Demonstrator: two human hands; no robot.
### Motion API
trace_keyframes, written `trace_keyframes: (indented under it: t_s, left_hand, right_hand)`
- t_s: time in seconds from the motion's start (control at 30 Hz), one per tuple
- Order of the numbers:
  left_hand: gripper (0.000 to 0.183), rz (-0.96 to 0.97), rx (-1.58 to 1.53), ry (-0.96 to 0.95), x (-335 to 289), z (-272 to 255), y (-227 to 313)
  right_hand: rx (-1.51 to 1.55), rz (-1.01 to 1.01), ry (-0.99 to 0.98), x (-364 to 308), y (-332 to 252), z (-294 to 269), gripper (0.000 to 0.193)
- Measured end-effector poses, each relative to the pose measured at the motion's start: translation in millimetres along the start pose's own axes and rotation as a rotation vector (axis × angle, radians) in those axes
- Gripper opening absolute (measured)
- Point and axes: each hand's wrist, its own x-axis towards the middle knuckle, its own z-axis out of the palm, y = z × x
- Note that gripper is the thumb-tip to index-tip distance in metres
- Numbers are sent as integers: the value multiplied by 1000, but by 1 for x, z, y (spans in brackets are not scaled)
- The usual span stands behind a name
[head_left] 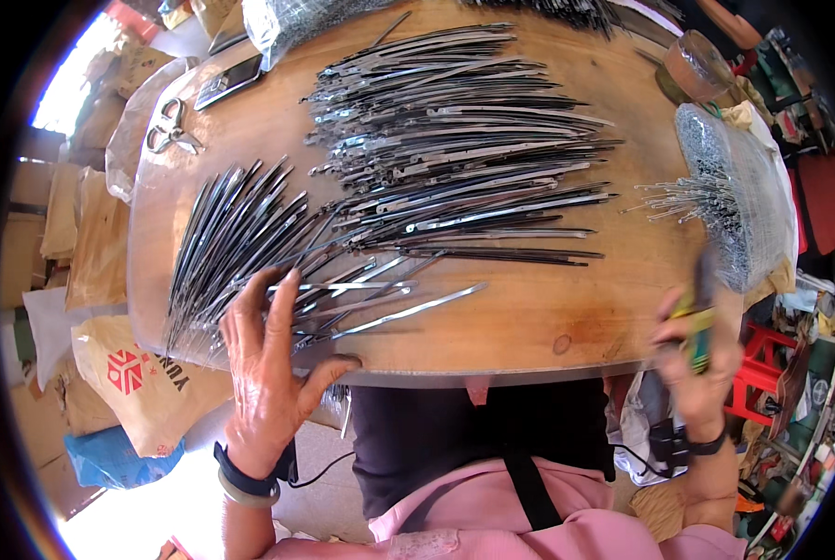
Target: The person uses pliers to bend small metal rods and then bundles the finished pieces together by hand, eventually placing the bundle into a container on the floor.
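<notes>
My left hand (273, 369) rests at the front left of the wooden table, fingers apart and thumb stretched out to the side. Under and beyond its fingertips lies a fanned pile of thin dark metal strips (240, 233). A few shinier strips (408, 311) stick out loosely to the right of it. My right hand (697, 364), smeared by motion, is closed around a pair of pliers (700, 327) with yellow-green and black handles, at the table's front right edge. The pliers' jaws point away from me and are too blurred to read.
A large stack of metal strips (455, 140) covers the table's middle. Scissors (174, 129) and a phone (229, 82) lie at the far left. On the right, thin wire pieces (688, 199) poke from a clear plastic bag (739, 224), near a round container (697, 67). A red stool (763, 373) stands beyond.
</notes>
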Motion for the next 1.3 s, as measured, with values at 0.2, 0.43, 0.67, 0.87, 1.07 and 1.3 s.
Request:
trace_keyframes:
  t_s: [0.2,0.43,0.67,0.87,1.07,1.3]
  left_hand:
    - [27,308,-153,207,74,20,39]
    - [28,447,-1,14,105,37,46]
    - [21,372,61,2,106,42,55]
    - [17,345,-7,41,105,39,60]
    - [2,-211,-728,-86,91,17,71]
    - [9,-848,-1712,-269,26,26,109]
  right_hand:
    - [-77,58,142,35,2,-8,9]
    - [-311,-48,165,60,18,-47,10]
    - [-434,-277,-61,70,31,-42,16]
    - [-764,-597,-32,73,56,-32,13]
    - [-754,-530,156,68,18,-59,19]
    - [-808,-346,328,29,4,-95,20]
